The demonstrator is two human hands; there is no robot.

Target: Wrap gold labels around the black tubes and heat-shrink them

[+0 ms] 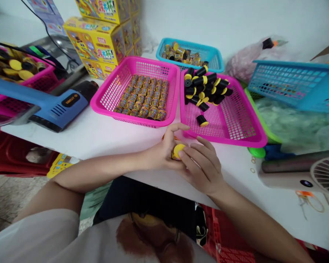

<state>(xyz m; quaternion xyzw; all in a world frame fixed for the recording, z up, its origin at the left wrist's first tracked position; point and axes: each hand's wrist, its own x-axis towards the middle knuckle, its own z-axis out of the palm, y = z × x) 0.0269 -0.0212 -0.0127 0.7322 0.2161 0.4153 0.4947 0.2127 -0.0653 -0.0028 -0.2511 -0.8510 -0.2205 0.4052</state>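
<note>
Round yellow plastic cap (178,150), tilted, held — partly hidden

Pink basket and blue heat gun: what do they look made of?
The pink basket looks like moulded plastic: glossy, with an even grid of small square holes. The blue heat gun seems to have a hard plastic casing, smooth with a slight sheen and moulded vents; its insides are hidden.

A white short-sleeved T-shirt (35,233) with a large brown print (153,237) tops dark bottoms (137,201), leaving forearms (98,171) and hands (201,166) bare.
</note>
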